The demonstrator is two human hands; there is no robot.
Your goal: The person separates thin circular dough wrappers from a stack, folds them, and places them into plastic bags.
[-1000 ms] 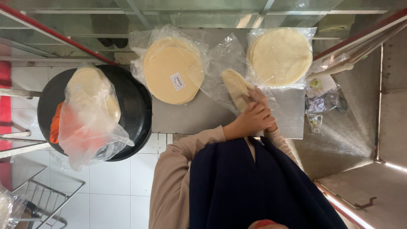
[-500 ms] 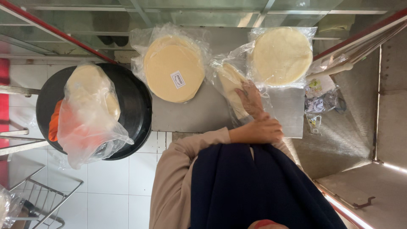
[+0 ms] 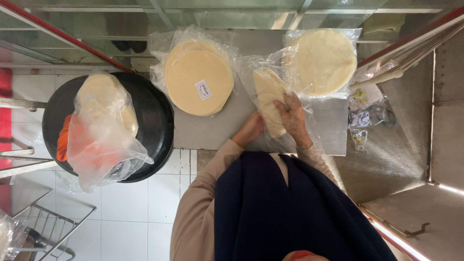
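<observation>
Right hand (image 3: 291, 115): clasping folded flatbread (image 3: 268, 99) in clear bag, near worktop (image 3: 208, 130) front edge.
Left hand (image 3: 251, 129): at bag's near end; grip cannot be told.
Worktop back edge: 2 bagged flatbread stacks (image 3: 199, 82).
Left of worktop: black pan (image 3: 154, 121).

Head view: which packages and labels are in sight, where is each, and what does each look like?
Middle bag: clear plastic, pale flatbreads on edge, under right hand, left hand beside.
Left bag: flat round stack, table's back left.
Label: small white rectangle on it.
Right bag: round stack, back right.
Pan bag: clear plastic, on black round pan.
</observation>
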